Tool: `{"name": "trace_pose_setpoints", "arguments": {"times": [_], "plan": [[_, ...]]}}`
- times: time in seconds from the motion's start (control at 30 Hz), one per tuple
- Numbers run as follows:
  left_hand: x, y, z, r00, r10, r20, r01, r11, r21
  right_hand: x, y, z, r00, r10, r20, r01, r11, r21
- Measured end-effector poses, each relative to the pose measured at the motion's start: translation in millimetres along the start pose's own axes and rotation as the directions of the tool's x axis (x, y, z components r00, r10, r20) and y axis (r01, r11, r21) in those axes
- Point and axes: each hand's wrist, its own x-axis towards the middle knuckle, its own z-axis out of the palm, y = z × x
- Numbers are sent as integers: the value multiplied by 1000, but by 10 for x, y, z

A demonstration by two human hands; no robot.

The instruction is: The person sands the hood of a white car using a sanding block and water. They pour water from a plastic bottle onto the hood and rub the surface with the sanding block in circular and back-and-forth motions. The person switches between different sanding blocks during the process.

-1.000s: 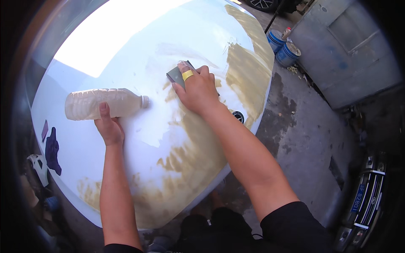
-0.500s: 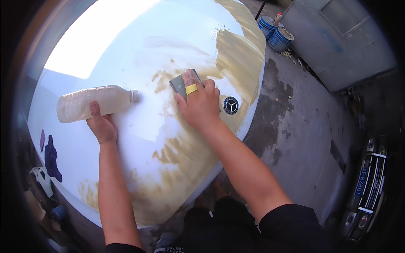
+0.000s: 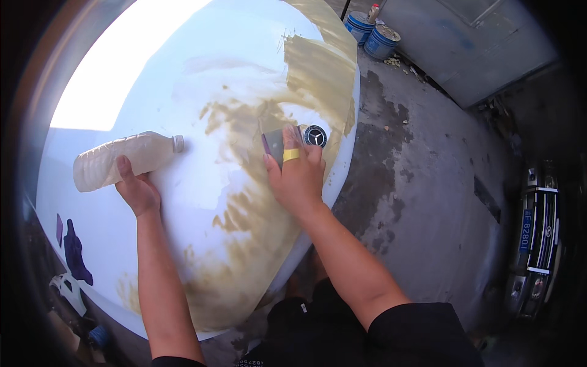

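I'm sliding the grey block [image 3: 274, 144], clasped in my right hand [image 3: 298, 182], closer to the badge [image 3: 315, 136] at frame centre, apparently working tan coating [image 3: 260, 241] there, my left hand [image 3: 138, 194] gripping the bottle [image 3: 125, 156] mid-left.

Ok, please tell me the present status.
Left grip holding plastic bottle. Right grip holding grey block on smeared panel. Round emblem close beside grey block.

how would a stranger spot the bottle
Start at the big white panel with tan patches. Over its left part, the left hand holds a plastic bottle sideways, cap pointing right. Its pale, cloudy, rounded body sets it apart from the dark purple item nearer the panel's edge.
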Motion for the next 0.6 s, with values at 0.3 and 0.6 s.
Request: {"name": "trace_pose_setpoints", "arguments": {"times": [0.3,0.6], "plan": [[-11,-9,59,999,17,38,-16,1000,-26,289,51,2,1000,-21,-12,21,1000,-23],[-23,81,11,1000,4,-4,-4,1000,-14,-853,141,-57,969,-248,-16,248,963,102]]}}
